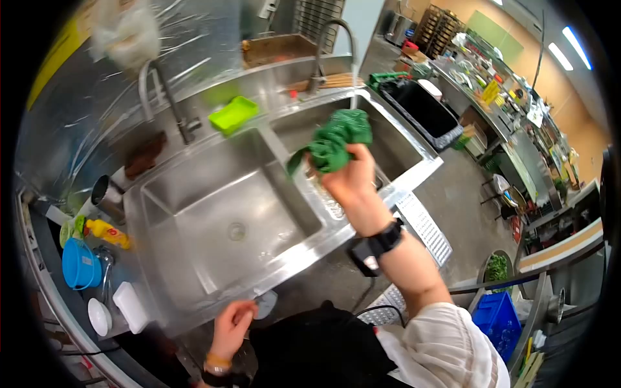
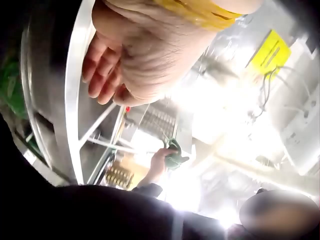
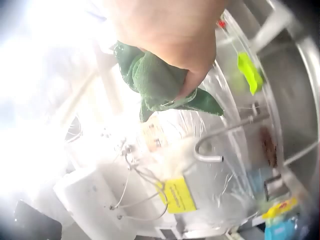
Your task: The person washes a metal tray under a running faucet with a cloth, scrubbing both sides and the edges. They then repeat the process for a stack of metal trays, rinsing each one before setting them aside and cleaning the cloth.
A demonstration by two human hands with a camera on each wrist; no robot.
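My right hand (image 1: 352,184) grips a bunched, wet-looking green cloth (image 1: 339,139) over the right basin (image 1: 294,123). One loose corner of the cloth sticks out to the left. A stream from the tall faucet (image 1: 336,24) runs down to the top of the cloth. In the right wrist view, the thumb presses into the cloth's folds (image 3: 157,82). My left hand (image 1: 233,328) hangs by the front edge of the left basin (image 1: 194,213), its fingers loosely curled with nothing in them. The left wrist view shows those relaxed fingers (image 2: 107,80).
A lime-green tray (image 1: 234,115) lies on the ledge behind the basins, beside a second faucet (image 1: 171,103). Left of the sink stand a yellow bottle (image 1: 107,233), a blue bucket (image 1: 81,265) and a white bowl (image 1: 99,317). A black bin (image 1: 424,110) stands to the right.
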